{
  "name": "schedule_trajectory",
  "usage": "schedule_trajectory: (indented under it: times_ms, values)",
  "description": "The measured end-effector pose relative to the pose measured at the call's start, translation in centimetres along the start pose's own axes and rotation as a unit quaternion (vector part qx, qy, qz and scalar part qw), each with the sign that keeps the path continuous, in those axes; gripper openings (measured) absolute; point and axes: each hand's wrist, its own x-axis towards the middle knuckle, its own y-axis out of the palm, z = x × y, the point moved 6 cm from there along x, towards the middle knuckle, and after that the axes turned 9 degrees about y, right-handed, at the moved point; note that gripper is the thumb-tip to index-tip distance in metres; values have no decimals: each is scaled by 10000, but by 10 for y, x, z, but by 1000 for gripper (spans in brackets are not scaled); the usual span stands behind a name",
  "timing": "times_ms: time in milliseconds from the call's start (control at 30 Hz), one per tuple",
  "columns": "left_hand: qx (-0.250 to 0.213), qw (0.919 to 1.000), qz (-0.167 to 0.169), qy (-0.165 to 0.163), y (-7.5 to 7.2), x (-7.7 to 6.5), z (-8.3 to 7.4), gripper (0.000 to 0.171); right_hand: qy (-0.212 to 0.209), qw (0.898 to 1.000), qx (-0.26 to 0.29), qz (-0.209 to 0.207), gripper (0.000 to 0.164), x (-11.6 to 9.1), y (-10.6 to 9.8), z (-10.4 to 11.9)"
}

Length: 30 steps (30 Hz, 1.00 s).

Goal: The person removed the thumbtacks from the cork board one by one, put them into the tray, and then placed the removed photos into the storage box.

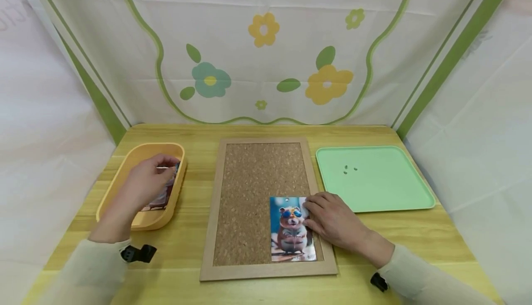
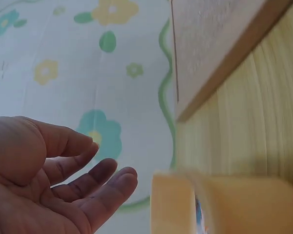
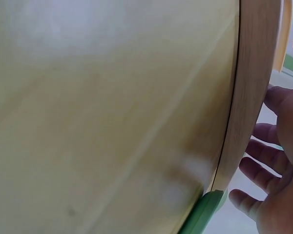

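A hamster photo card (image 1: 291, 240) lies on the lower right of the wood-framed corkboard (image 1: 245, 194). A small clear or silvery pin (image 1: 287, 199) shows near its top edge. My right hand (image 1: 336, 219) rests at the card's right edge and the board's frame, fingers extended. Over the yellow basket (image 1: 143, 224) on the left hovers my left hand (image 1: 145, 180). Its thumb and fingers are loosely bent, and the left wrist view shows no object between them. Another picture card (image 1: 160, 201) lies in the basket, partly hidden by this hand.
To the right of the corkboard sits a light green tray (image 1: 386, 180) with a few tiny pins (image 1: 346, 172) on it. The wooden table (image 1: 191, 249) carries everything. Behind it hangs a white curtain (image 1: 262, 65) with flower prints.
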Motion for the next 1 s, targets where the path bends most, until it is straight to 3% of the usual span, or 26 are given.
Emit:
schedule_trajectory:
  times_ms: [167,400,700,833,1000]
  values:
    - [48,9993,-95,360,20,1,-29,34,64,9999,-7,-129,40,2,-2,-3]
    - [73,9962,166,857,61,2,-65,30,228,9994,-42,-239,39,5,-5,-6]
    - [324,9873,569,1451,118,0,-97,24,412,9988,-118,-220,45,7,-4,-10]
    - [485,9762,848,1936,146,-4,-110,24,459,9987,-144,-156,47,8,-2,-11]
    - [997,9505,1387,2597,173,-12,-122,35,513,9986,-104,-89,48,9,0,-11]
